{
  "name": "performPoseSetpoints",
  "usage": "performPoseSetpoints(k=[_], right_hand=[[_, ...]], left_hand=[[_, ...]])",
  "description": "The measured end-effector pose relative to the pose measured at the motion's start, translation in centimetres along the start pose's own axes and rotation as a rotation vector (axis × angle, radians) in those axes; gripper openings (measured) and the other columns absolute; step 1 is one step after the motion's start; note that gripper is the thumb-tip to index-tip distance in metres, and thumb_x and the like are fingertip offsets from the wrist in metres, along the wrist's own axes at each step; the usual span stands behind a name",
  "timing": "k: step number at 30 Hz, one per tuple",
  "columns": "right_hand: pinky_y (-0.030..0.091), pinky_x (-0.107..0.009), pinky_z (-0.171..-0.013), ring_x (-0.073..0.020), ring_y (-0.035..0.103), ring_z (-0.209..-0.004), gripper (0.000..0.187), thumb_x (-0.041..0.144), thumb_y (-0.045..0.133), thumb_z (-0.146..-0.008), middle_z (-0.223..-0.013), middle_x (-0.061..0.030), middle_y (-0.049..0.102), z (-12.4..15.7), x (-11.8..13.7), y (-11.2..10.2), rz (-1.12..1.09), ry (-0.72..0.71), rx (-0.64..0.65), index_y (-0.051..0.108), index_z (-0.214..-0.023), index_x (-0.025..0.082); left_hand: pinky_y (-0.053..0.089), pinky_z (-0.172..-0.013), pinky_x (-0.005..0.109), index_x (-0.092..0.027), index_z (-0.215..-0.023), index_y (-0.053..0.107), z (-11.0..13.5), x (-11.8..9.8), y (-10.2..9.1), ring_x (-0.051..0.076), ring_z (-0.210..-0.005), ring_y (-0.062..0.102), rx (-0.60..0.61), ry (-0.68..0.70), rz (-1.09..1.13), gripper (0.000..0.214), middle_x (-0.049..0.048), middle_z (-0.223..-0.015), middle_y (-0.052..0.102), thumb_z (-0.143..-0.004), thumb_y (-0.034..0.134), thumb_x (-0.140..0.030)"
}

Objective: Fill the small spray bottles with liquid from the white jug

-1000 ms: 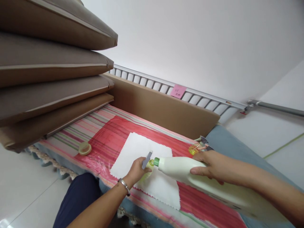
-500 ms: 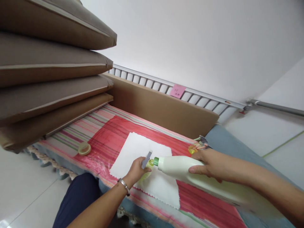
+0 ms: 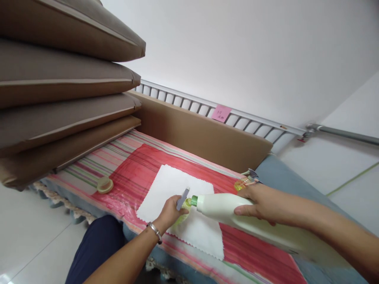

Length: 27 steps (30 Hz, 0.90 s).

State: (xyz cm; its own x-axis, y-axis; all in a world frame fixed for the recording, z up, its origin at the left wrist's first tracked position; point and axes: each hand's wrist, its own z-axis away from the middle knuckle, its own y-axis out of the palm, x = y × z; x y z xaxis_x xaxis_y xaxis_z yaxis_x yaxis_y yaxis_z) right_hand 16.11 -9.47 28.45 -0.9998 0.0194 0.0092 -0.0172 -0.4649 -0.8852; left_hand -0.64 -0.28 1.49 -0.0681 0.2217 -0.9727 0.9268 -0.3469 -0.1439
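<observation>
My right hand [image 3: 260, 205] grips a large white bottle [image 3: 225, 211], tipped almost flat with its green neck [image 3: 194, 201] pointing left. My left hand [image 3: 170, 213] is closed round a small yellow-green bottle [image 3: 185, 207] held upright on a white cloth [image 3: 174, 193]. The big bottle's neck touches the small bottle's mouth. A grey flip cap [image 3: 182, 198] sticks up beside my left fingers.
The cloth lies on a red striped cover [image 3: 133, 165]. A round tan lid [image 3: 105, 184] sits at the left. A small yellow item with a clip [image 3: 244, 182] lies behind my right hand. Stacked brown cushions [image 3: 65, 79] overhang the left; a cardboard panel [image 3: 201, 134] stands behind.
The view has shifted very slightly. Both hands and both bottles stay as they were.
</observation>
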Motion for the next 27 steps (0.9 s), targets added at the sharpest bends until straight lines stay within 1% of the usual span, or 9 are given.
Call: performPoseSetpoints(k=[5,12,16,23,27], right_hand=[[0.031,-0.021,-0.038,-0.0114,0.050,-0.043,0.026,0.044,0.051,-0.077,-0.061,-0.0016,0.057,-0.1,0.3,-0.2,0.008,0.003,-0.001,0.054,-0.071,0.018],[0.030,-0.021,-0.037,-0.0108,0.052,-0.044,0.027,0.043,0.052,-0.077,-0.072,-0.0042,0.060,-0.1,0.5,-0.4,0.027,-0.014,-0.015,0.053,-0.069,0.018],[0.029,-0.021,-0.037,-0.0106,0.052,-0.044,0.025,0.041,0.053,-0.077,-0.073,-0.0044,0.060,-0.2,0.8,-0.6,0.038,-0.011,-0.011,0.053,-0.069,0.018],[0.031,-0.021,-0.038,-0.0113,0.054,-0.048,0.027,0.044,0.054,-0.075,-0.079,-0.0054,0.061,-0.3,1.1,-0.7,0.074,-0.008,-0.022,0.052,-0.067,0.018],[0.033,-0.023,-0.040,-0.0124,0.055,-0.048,0.025,0.043,0.053,-0.076,-0.077,-0.0046,0.062,-0.1,1.9,-1.0,0.110,0.035,-0.018,0.051,-0.067,0.019]], left_hand=[[0.044,-0.078,0.029,-0.017,-0.096,0.066,0.0,-0.2,-0.1,0.022,-0.086,0.061,-0.001,-0.004,0.003,0.037,0.0041,-0.093,0.068,-0.060,0.071,-0.016],[0.044,-0.078,0.030,-0.016,-0.095,0.066,0.0,-0.4,-0.1,0.022,-0.086,0.061,-0.003,-0.003,0.005,0.036,0.0049,-0.093,0.068,-0.060,0.070,-0.015],[0.044,-0.079,0.030,-0.017,-0.096,0.066,0.0,-0.3,-0.1,0.022,-0.085,0.060,-0.006,-0.002,0.000,0.036,0.0043,-0.093,0.068,-0.060,0.071,-0.016],[0.044,-0.079,0.029,-0.018,-0.096,0.066,0.0,-0.2,-0.1,0.022,-0.086,0.061,-0.004,0.008,-0.007,0.037,0.0035,-0.094,0.068,-0.060,0.071,-0.017],[0.044,-0.079,0.029,-0.018,-0.095,0.066,0.0,-0.2,-0.1,0.022,-0.086,0.061,-0.004,0.010,-0.011,0.036,0.0040,-0.093,0.068,-0.060,0.071,-0.016]])
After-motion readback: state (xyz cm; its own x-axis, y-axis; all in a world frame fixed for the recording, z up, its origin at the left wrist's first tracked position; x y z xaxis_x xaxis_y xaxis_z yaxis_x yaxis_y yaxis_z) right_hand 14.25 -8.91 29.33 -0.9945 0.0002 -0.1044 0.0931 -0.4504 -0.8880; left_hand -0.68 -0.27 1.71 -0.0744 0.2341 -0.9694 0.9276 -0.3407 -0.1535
